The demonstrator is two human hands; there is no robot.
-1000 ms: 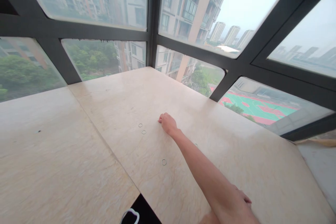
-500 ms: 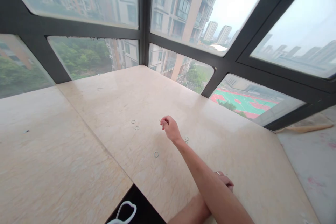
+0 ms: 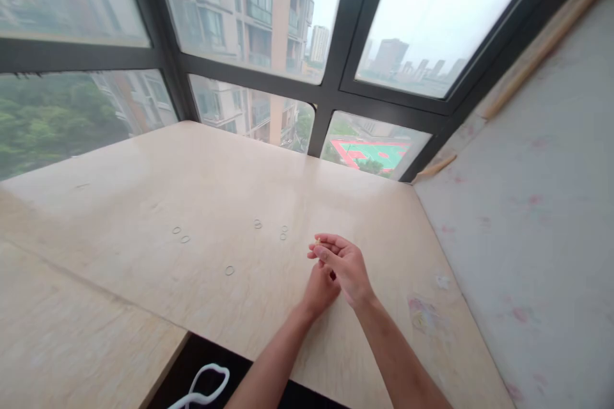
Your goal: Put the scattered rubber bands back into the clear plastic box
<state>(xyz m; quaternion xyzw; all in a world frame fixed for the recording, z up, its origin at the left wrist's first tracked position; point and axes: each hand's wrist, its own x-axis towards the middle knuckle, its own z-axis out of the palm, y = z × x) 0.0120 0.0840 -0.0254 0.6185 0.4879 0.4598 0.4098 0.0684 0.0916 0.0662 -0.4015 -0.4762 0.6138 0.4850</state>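
Note:
My right hand (image 3: 349,266) is raised above the tabletop, thumb and fingertips pinched around a tiny pale-yellow thing too small to name. Just below and behind it is my left hand (image 3: 320,289), fingers curled; my right hand partly covers it, and whatever it holds is hidden. Several thin greenish rings, like small elastic bands, lie flat to the left of my hands. One pair (image 3: 283,232) is nearest, and two overlapping rings (image 3: 258,224) sit beyond it. A single ring (image 3: 229,270) lies closer to me, with two more (image 3: 181,234) farther left.
A clear plastic bag (image 3: 425,314) with yellowish and pinkish contents lies to the right, with a white scrap (image 3: 442,282) behind it. A white cord (image 3: 206,378) loops over a dark surface at the front edge. Windows and a patterned wall (image 3: 532,217) border the beige tabletop (image 3: 158,294).
The view has turned right. My right hand has drawn back from among the rings to join my left hand, and the arms no longer cross. Two overlapping rings are now visible.

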